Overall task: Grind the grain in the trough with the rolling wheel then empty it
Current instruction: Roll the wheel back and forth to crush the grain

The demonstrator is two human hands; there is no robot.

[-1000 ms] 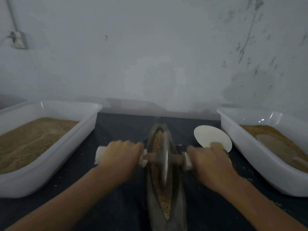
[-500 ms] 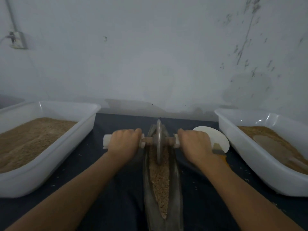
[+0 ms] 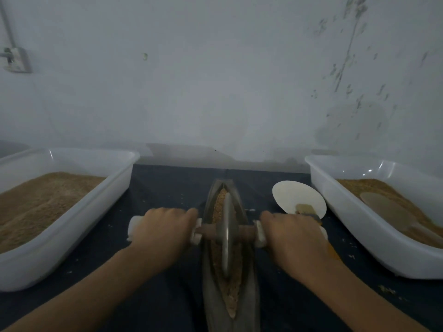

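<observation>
1. Trough: a narrow, boat-shaped metal vessel lying lengthwise on the dark tabletop, its pointed far end toward the wall.
2. Grain: tan kernels filling the trough's central channel, visible both beyond and nearer than the wheel.
3. Rolling wheel: a thin metal disc standing upright on edge in the channel, around the middle of the trough's length, mounted on a brown wooden axle that crosses the trough at right angles.
4. Left hand: fingers curled over the white-wrapped left handle, gripping it; the wrapped end protrudes past the knuckles.
5. Right hand: fingers curled over the right handle, gripping it just beside the white collar next to the trough.
6. Left tub: a white plastic bin holding a fine brown material, standing left of the trough and apart from it.
7. Right tub: a matching white bin with brown contents in which a pale scoop lies.
8. White disc: a round flat piece lying on the tabletop between trough and right tub, partly hidden behind the right hand.
</observation>
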